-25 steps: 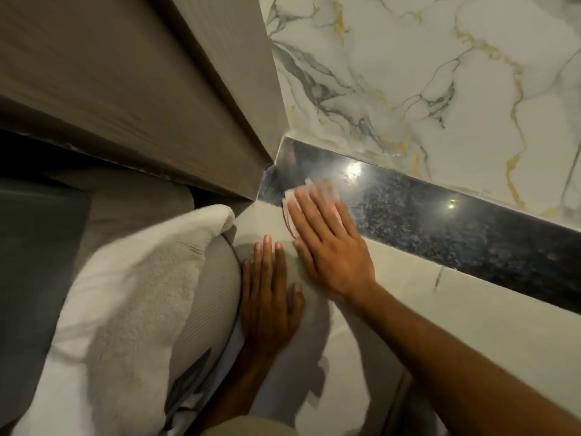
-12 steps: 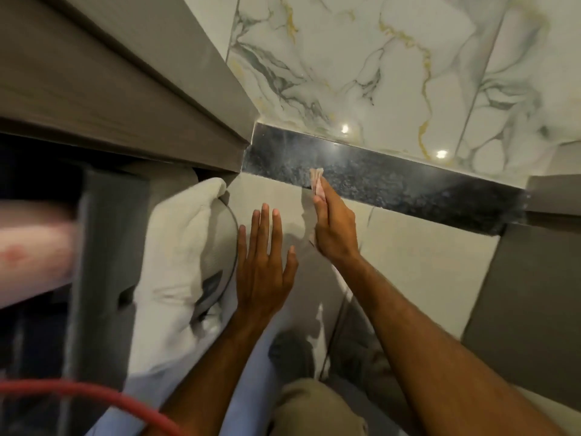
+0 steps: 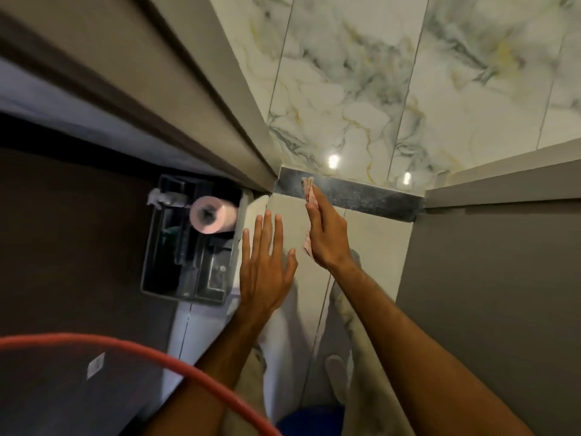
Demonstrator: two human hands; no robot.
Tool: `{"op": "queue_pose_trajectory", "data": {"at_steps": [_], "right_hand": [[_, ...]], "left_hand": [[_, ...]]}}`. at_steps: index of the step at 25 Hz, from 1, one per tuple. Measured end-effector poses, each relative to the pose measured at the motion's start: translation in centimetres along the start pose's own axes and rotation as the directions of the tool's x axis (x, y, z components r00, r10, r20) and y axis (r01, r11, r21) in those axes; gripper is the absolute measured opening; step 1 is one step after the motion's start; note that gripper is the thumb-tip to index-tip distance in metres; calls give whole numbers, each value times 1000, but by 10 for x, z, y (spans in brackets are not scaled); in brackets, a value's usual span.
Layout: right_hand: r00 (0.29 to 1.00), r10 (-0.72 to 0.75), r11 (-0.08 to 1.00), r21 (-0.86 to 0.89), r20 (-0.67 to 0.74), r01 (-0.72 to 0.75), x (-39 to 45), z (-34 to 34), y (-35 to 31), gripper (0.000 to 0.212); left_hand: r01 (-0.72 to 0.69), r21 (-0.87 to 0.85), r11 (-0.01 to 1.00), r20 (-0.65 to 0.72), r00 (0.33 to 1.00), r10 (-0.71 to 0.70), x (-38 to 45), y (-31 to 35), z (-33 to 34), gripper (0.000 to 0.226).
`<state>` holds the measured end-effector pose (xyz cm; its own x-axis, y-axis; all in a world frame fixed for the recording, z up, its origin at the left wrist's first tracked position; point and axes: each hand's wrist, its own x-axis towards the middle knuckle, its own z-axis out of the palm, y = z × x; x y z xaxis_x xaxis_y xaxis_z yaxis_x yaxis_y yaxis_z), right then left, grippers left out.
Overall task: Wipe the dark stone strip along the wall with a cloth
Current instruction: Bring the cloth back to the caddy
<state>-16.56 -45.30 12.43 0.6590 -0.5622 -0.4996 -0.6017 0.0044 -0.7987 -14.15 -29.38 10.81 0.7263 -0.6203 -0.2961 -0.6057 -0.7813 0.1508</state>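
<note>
The dark stone strip (image 3: 361,196) runs along the foot of the marbled wall, between a grey door frame on the left and a grey panel on the right. My right hand (image 3: 327,231) holds a pinkish cloth (image 3: 308,188) edge-on, with the cloth's tip at the strip's left part. Another bit of the cloth shows below the palm. My left hand (image 3: 264,265) hovers flat with fingers spread over the pale floor tile, to the left of the right hand, holding nothing.
A dark caddy (image 3: 191,243) with a pink paper roll (image 3: 210,217) stands at the left by the door frame (image 3: 220,121). A red hose (image 3: 151,357) curves across the lower left. A grey panel (image 3: 496,294) closes the right side. Pale floor tile (image 3: 374,247) lies below the strip.
The view has pulled back and upward, so the strip looks smaller and the caddy has come into sight. My right hand has turned from flat to edge-on, still at the strip's left part.
</note>
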Motion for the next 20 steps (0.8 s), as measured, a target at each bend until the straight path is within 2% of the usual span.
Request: {"op": "queue_pose_trajectory", "data": {"at_steps": [3,6,9,11,17,20], "right_hand": [[994,-104,992,-75,15,105,-47,28,-40,48],[988,-154,983,-97,6,154,-77,82,-49,40],[995,-98,988,-124,-25,94,-92,155,-41,40],[997,-68,993,-97,-31,65,-106,201,-31,36],[995,80,986,-151,54,-71,-91,317,29,22],[989,139,955,-272,53,-119,-66,363,73,46]], "left_hand": [[2,39,999,-3,1000,-2,-37,-50,-29,72],[-29,111,993,18,999,27,-54,-128,-41,77],[-11,50,999,-8,1000,11,-52,-204,-43,74],[-46,80,996,-6,999,47,-51,-241,-37,76],[-104,18,994,44,994,103,-19,-307,38,69],[-165,14,986,46,985,164,6,-317,87,72]]}}
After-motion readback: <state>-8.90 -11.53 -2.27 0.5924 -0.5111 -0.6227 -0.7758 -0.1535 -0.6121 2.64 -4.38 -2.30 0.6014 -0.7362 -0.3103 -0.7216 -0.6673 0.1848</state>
